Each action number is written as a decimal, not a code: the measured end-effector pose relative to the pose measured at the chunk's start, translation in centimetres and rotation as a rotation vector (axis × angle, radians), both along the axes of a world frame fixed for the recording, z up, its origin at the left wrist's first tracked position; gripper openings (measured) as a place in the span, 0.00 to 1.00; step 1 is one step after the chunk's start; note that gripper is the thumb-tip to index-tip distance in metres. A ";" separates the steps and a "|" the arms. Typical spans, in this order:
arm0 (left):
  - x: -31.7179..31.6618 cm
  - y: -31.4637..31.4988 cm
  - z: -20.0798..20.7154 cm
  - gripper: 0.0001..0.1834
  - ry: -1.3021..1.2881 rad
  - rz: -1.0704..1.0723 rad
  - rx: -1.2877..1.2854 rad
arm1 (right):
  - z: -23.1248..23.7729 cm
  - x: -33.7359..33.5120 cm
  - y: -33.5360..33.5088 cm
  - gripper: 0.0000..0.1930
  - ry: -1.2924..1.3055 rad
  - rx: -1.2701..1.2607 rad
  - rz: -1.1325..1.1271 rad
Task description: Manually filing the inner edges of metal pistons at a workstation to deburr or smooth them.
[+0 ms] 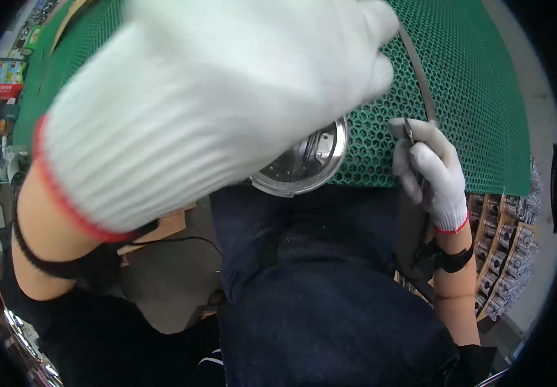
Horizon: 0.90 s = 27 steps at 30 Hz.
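My left hand (246, 58), in a white knitted glove with a red cuff edge, looms large and slightly blurred over the mat. Its fingers are curled, and what they grip is hidden. A narrow grey strip (418, 71) curves from beside those fingertips down to my right hand (434, 164). The right hand, gloved alike, pinches a thin dark pointed tool (408, 131) between thumb and fingers. Partly covered by the left glove, a round shiny metal part (320, 158) with a raised rim and recessed inside sits at the green mat's near edge.
A green mat with hexagonal holes (478, 97) covers the work surface. Several metal pistons (497, 258) stand in rows between cardboard dividers at the lower right. A colourful box (6, 77) and other items lie at the far left. A black cable (188, 238) runs below the mat.
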<state>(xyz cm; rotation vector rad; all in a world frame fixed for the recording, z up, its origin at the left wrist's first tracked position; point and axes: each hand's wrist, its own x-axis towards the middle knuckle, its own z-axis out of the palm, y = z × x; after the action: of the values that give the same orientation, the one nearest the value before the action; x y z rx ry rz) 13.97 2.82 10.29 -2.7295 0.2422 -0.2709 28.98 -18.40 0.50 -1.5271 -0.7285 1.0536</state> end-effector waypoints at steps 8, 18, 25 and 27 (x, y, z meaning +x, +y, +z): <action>-1.7 2.0 -3.6 0.30 -0.307 -0.136 -0.304 | -0.3 0.2 -0.9 0.21 0.007 0.002 -0.064; -11.0 -3.6 -5.3 0.42 0.080 0.392 -0.924 | -0.7 0.6 -0.5 0.20 0.019 0.044 -0.041; -11.9 -3.3 -4.8 0.21 0.062 -0.162 -2.391 | 0.3 0.5 -0.4 0.20 0.021 0.018 -0.037; -11.2 -1.8 -4.4 0.27 -0.167 0.104 -1.289 | 0.2 1.1 -0.7 0.21 0.012 -0.013 -0.040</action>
<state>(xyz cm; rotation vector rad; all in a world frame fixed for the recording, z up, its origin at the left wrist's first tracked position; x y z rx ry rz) 2.80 1.00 5.87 -3.9057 -0.2269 -0.8584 30.11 -19.06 0.67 -1.5391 -0.6813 1.0392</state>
